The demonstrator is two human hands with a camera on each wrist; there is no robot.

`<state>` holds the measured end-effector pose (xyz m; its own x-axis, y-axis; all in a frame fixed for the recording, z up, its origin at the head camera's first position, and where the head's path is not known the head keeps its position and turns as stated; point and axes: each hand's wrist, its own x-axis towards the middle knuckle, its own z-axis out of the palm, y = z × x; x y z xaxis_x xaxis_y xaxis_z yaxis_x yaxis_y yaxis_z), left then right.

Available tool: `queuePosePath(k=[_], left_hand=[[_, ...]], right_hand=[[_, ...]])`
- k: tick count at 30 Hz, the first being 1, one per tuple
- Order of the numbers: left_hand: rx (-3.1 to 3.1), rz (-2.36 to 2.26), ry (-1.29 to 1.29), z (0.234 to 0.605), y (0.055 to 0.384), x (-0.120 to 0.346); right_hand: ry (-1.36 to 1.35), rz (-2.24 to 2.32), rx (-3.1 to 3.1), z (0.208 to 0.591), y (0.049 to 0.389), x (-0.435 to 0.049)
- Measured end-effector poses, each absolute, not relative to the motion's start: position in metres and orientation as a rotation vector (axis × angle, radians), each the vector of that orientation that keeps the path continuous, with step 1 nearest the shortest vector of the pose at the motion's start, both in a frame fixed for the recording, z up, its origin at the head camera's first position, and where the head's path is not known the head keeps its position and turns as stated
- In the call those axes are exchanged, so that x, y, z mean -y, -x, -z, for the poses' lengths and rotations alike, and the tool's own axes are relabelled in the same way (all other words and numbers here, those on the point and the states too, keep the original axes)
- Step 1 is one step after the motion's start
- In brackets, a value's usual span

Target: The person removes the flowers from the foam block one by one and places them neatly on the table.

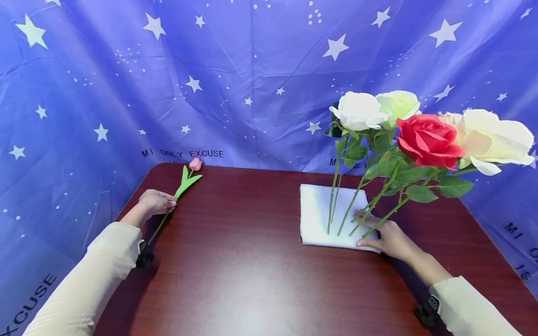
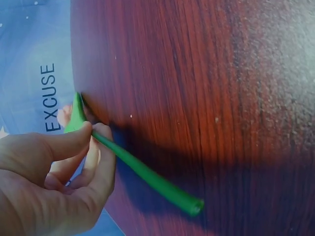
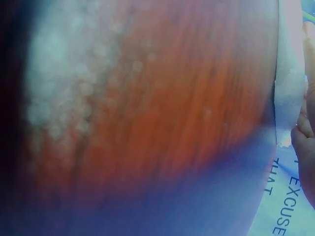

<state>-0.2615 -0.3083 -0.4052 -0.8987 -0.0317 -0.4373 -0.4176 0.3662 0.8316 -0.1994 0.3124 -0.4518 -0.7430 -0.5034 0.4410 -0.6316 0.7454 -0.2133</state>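
Note:
At the table's left side, my left hand (image 1: 157, 201) pinches an artificial pink tulip (image 1: 195, 164) by its green stem, just below the leaves. In the left wrist view the stem (image 2: 152, 176) sticks out past the thumb and fingers toward the lower right, its cut end bare. My right hand (image 1: 388, 237) rests on the right side of a white foam block (image 1: 313, 210), thumb and fingers spread around the lower stems. Standing in the block are a white rose (image 1: 359, 112), a pale green one (image 1: 399, 105), a red rose (image 1: 430, 140) and cream blooms (image 1: 496, 135).
The dark red wooden table (image 1: 244, 219) has its back edge against a blue star-printed curtain (image 1: 252, 70), which also hangs at both sides. The roses lean right, their blooms and leaves overhanging my right forearm's side.

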Motion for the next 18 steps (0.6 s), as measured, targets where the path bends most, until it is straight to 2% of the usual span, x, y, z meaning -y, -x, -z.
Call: queuePosePath(k=[8,18], left_hand=[[-2.203,-1.636,0.343,0.4009,0.2577,0.3042],[-2.361,-1.515,0.375,0.4028,0.2551,0.299]], right_hand=[[-0.855,-0.528,2.612,0.4535,0.1983,-0.3139],[-0.858,-0.526,2.6,0.4542,0.1988,-0.314]])
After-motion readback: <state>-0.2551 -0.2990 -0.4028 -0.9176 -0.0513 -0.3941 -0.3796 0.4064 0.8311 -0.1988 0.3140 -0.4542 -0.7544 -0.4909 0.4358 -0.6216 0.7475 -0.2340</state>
